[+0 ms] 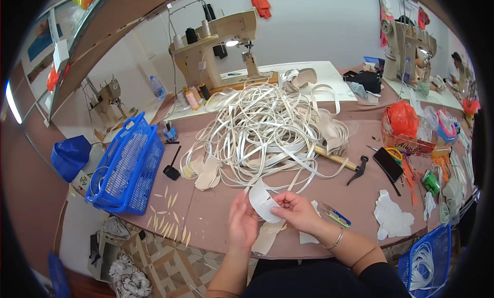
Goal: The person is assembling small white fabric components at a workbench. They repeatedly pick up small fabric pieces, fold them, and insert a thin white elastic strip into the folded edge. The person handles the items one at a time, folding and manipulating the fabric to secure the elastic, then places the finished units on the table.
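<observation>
My right fingers (286, 198) pinch one white piece (263, 201); I cannot tell whether my left fingers (239, 206) grip too. One strap heap (267, 125) and one hammer (340, 160) lie beyond.

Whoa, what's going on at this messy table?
A person's right hand pinches a curved white piece, with the left hand up close on its other side. Just beyond lies a big tangled heap of pale straps. Small snips lie to the right, and a sewing machine stands behind the heap.
</observation>
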`<control>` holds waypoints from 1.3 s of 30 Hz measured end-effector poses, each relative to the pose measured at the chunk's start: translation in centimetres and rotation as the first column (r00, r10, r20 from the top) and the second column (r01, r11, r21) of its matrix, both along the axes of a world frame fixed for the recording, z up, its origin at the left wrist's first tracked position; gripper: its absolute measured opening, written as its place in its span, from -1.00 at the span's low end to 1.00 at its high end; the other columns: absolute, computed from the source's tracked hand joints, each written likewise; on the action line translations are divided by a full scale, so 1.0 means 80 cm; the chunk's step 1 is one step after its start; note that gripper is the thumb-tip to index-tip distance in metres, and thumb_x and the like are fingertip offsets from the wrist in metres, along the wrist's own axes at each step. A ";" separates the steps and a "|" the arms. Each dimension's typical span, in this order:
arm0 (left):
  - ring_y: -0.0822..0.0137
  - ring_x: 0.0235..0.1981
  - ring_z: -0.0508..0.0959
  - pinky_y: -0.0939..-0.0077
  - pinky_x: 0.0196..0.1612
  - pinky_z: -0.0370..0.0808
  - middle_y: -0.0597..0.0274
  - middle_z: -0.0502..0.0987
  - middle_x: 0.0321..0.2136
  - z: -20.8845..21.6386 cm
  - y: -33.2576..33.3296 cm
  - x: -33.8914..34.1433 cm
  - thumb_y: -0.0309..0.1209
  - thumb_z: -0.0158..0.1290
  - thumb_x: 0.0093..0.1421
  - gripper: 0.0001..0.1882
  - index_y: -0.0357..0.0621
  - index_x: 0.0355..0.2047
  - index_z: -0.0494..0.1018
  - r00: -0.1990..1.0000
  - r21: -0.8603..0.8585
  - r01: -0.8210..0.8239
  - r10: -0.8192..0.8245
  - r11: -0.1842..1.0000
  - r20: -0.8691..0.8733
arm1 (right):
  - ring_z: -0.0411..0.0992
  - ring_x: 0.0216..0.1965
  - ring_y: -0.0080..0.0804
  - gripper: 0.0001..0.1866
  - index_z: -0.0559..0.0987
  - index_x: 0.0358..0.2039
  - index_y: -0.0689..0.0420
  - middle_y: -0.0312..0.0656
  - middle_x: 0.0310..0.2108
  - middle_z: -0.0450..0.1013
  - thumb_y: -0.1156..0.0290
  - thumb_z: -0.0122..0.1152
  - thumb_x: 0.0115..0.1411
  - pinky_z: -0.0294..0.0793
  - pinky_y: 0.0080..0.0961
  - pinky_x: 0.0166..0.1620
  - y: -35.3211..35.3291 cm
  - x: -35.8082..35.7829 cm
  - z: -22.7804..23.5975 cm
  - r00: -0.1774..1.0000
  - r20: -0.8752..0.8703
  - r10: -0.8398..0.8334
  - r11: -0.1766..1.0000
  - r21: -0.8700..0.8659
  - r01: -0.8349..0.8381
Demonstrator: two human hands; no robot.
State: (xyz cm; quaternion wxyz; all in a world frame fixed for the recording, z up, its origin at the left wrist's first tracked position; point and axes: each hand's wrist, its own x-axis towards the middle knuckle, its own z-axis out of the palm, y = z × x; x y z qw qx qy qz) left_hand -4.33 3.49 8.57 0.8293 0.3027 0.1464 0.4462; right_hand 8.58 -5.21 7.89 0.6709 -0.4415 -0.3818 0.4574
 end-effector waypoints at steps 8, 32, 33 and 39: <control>0.45 -0.26 0.47 0.62 -0.18 0.44 0.16 0.44 -0.27 -0.014 -0.024 0.017 -0.63 -0.02 0.11 -0.71 -0.33 -0.13 0.28 0.963 0.372 -0.112 0.193 0.921 -0.186 | 0.44 -0.36 -0.29 -0.77 0.47 -0.33 0.22 -0.14 -0.37 0.43 0.56 0.23 -0.06 0.42 -0.57 -0.25 -0.013 0.000 0.021 0.289 0.701 -0.652 0.754 0.558 0.348; 0.43 -0.35 0.47 0.61 -0.28 0.40 0.14 0.49 -0.39 -0.023 -0.037 0.019 -0.70 0.04 0.03 -0.80 -0.35 -0.30 0.41 0.701 0.980 -0.079 0.709 0.183 -0.076 | 0.49 -0.46 -0.36 -0.89 0.50 -0.48 0.23 -0.13 -0.45 0.48 0.58 0.18 -0.10 0.50 -0.53 -0.39 -0.009 -0.001 0.021 0.526 0.617 -0.585 0.810 0.472 0.348; 0.43 -0.35 0.47 0.62 -0.29 0.40 0.14 0.49 -0.39 -0.025 -0.038 0.019 -0.70 0.04 0.03 -0.80 -0.35 -0.29 0.41 0.716 0.968 -0.095 0.692 0.233 -0.096 | 0.49 -0.46 -0.37 -0.90 0.50 -0.48 0.23 -0.13 -0.45 0.48 0.59 0.18 -0.09 0.50 -0.53 -0.39 -0.008 -0.001 0.021 0.527 0.610 -0.591 0.806 0.476 0.352; 0.38 -0.40 0.48 0.60 -0.32 0.41 0.13 0.49 -0.42 -0.030 -0.032 0.019 -0.71 0.05 0.00 -0.80 -0.34 -0.31 0.43 0.738 0.927 -0.170 0.667 0.334 -0.105 | 0.47 -0.39 -0.47 -0.91 0.50 -0.47 0.27 -0.16 -0.42 0.48 0.59 0.18 -0.05 0.48 -0.58 -0.31 -0.012 0.005 0.030 0.783 0.484 -0.391 0.915 0.297 0.273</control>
